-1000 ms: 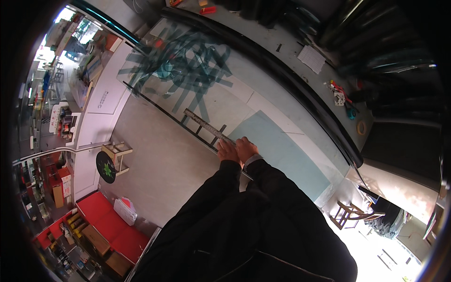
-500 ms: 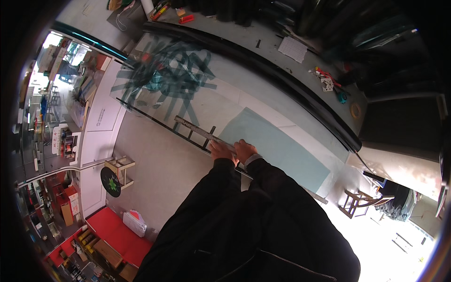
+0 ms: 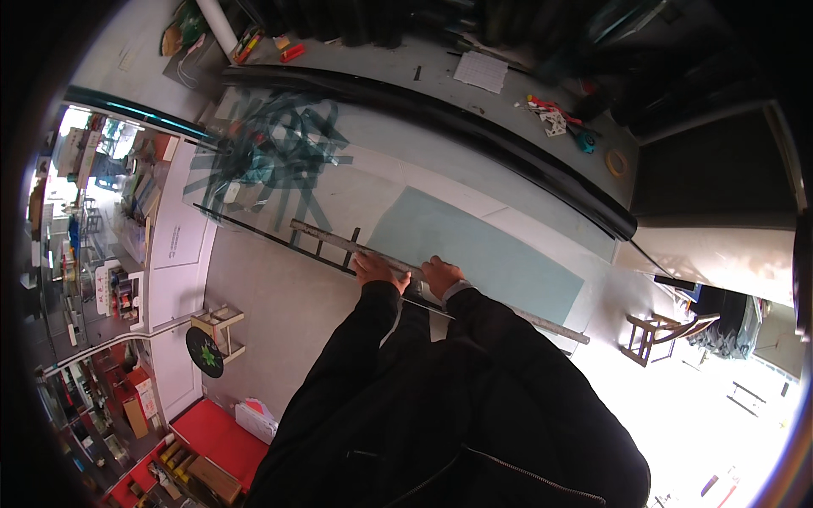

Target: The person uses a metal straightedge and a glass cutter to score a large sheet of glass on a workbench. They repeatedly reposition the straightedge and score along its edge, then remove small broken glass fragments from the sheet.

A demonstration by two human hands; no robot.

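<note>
A long, narrow grey straightedge lies slantwise along the near side of the worktable. It overlaps the near edge of a flat blue-green translucent sheet. My left hand rests on the straightedge, fingers bent over it and thumb toward the right. Just to the right, my right hand is closed over the same straightedge with its fingers curled. Whether a small tool is hidden under the right fingers I cannot make out. Short dark strips stick out beside the straightedge, left of my left hand.
A tangled heap of green-tinted film strips covers the table's left part. A long black roll runs along the far side. Beyond it lie a white sheet, a teal tape measure and a tape ring. A stool stands at left.
My hands have moved apart, leaving a wider gap between them along the straightedge. The straightedge sits slightly nearer to me against the sheet. The whole view has shifted a little.
</note>
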